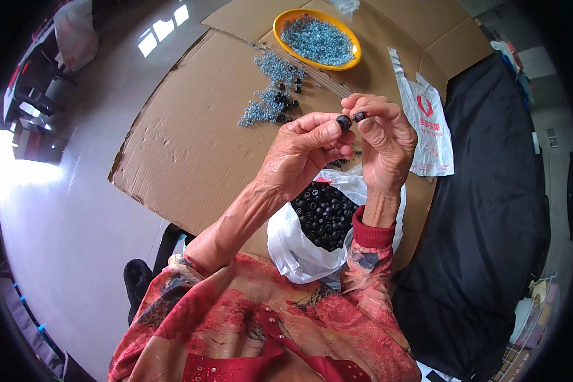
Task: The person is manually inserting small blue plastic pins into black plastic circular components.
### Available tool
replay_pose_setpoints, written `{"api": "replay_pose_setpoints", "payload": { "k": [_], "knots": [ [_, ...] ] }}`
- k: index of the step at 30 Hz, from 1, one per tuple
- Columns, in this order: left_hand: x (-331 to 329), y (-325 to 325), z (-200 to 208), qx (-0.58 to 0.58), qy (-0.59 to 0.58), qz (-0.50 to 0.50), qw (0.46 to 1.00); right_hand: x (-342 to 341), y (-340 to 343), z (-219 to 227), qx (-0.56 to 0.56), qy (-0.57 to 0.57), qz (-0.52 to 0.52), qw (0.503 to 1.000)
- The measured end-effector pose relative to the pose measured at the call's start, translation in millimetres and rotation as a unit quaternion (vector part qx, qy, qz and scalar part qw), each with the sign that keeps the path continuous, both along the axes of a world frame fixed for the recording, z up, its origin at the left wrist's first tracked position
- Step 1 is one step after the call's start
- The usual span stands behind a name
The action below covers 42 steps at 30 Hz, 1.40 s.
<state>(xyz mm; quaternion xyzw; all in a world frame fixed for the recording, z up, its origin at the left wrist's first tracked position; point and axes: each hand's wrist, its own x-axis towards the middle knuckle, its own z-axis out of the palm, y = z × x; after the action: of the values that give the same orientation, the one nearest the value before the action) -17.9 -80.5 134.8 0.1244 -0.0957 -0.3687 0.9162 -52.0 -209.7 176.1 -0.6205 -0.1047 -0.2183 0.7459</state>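
My left hand [302,149] pinches a round black cap-like piece [344,122] between thumb and fingers. Facing it, a small dark piece [359,116] is closed in the fingertips of my right hand [388,137]. The two pieces are close together; whether they touch I cannot tell. Below my hands, a white plastic bag [286,248] lies open, filled with many round black pieces [326,219] like those I hold. Beyond my left hand, small bluish clear pieces [264,108] are heaped on the cardboard, with several black pieces [283,99] among them.
A yellow plate [278,30] at the far side holds more bluish pieces [318,41]. The work lies on a large cardboard sheet [178,127]. A flattened white printed bag [434,143] rests to the right, beside black fabric [477,223].
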Motion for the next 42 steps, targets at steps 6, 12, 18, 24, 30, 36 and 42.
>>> {"api": "replay_pose_setpoints", "payload": {
  "k": [6,12,18,24,30,36,42],
  "knots": [
    [0,2,3,0.011,0.005,0.002,1.0,0,3,1,-0.019,0.005,-0.02,1.0],
    [0,2,2,0.036,-0.019,0.019,0.999,2,2,-1,-0.042,-0.01,-0.015,0.999],
    [0,2,2,0.053,-0.03,0.025,0.998,-1,1,1,-0.056,-0.003,-0.021,0.998],
    [-1,3,4,0.063,-0.012,0.024,0.998,-8,2,9,-0.255,-0.023,-0.123,0.959],
    [-1,1,2,0.054,0.007,0.032,0.998,-14,10,13,-0.413,-0.094,-0.218,0.879],
    [-3,2,-2,0.053,-0.012,0.028,0.998,-13,7,8,-0.456,-0.127,-0.237,0.848],
    [-11,-3,7,0.084,0.014,0.021,0.996,-18,10,7,-0.453,-0.109,-0.238,0.852]
  ]
}}
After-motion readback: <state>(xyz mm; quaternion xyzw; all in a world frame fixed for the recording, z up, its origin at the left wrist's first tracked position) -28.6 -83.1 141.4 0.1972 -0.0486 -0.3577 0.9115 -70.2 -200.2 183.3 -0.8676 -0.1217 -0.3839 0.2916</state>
